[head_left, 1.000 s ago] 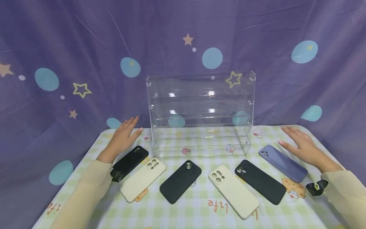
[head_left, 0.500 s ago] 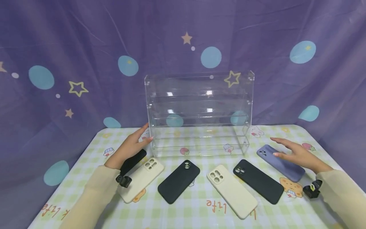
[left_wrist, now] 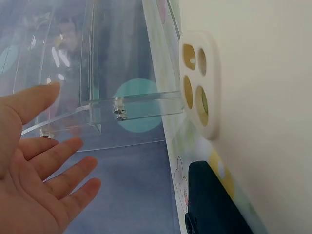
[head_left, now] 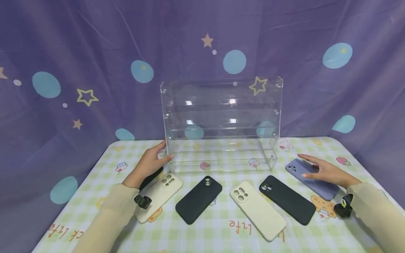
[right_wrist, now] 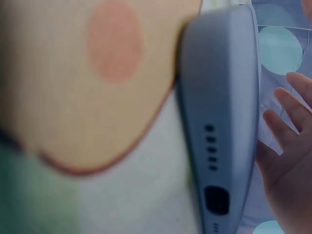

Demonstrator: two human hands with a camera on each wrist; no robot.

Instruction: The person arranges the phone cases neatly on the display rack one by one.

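My left hand [head_left: 148, 165] is at the left side of a clear acrylic display rack [head_left: 221, 121], fingers loosely straight and thumb by the front edge. The left wrist view shows its fingers spread, palm facing the rack. Under that forearm lie a black phone case [head_left: 152, 177], mostly hidden, and a cream phone case [head_left: 159, 198] with camera holes. My right hand [head_left: 329, 173] hovers over a lavender-blue phone case [head_left: 324, 191], thumb and fingers apart. In the right wrist view, that case's edge [right_wrist: 214, 107] with its port cutout stands large beside the relaxed fingers.
Between the hands lie a dark phone case [head_left: 198, 200], a second cream case [head_left: 257, 212] and another dark case [head_left: 288, 201]. The checked tablecloth [head_left: 202, 235] covers the table. A purple curtain [head_left: 196, 28] hangs directly behind the rack.
My left hand has moved right and down to the rack's left side, covering more of the black case. The right hand has come left and lower, over the lavender-blue case.
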